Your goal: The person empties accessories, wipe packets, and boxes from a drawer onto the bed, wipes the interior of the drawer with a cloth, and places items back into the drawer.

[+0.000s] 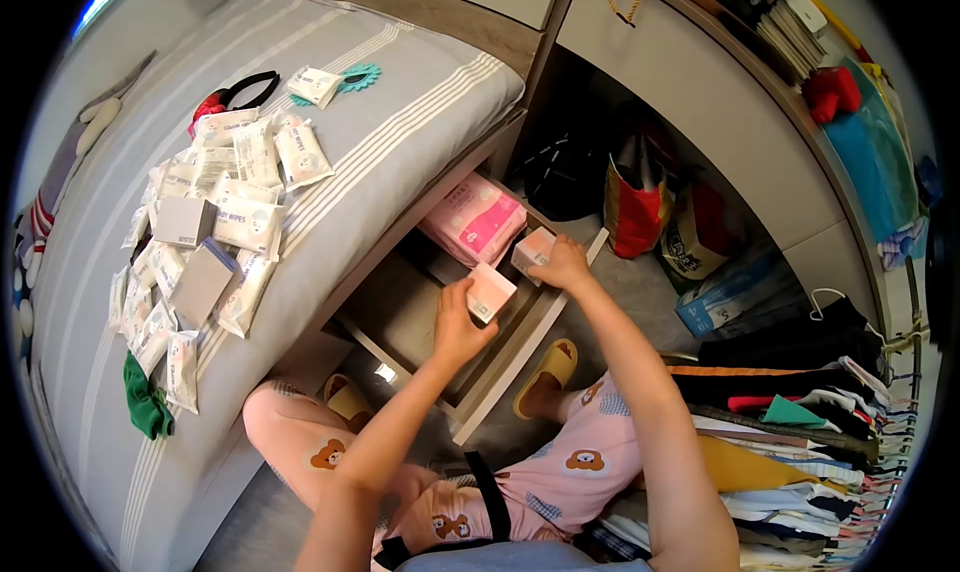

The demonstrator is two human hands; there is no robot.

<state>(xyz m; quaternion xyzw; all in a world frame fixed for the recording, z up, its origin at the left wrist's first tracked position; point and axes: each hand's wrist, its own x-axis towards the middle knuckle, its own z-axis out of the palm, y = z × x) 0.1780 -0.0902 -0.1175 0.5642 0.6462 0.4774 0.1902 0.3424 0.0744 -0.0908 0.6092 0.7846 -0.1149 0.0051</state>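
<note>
My left hand (459,320) is closed around a small pale pink box (492,293), held over the open drawer (402,312) under the bed. A second box of the same pink and white look (534,249) is in the grip of my right hand (565,263), at the drawer's far right corner. Just behind both boxes, a pink plastic-wrapped pack (477,219) lies in the back of the drawer. The near part of the drawer shows its bare bottom. Whether the right box rests on the drawer floor, I cannot tell.
On the striped bed (400,82) lies a pile of baby wipes packs (245,222) with two grey boxes (203,283), a green cloth item (148,397) and a black headband (252,87). Bags (637,207) stand beyond the drawer. Hanging clothes (790,472) fill the right side.
</note>
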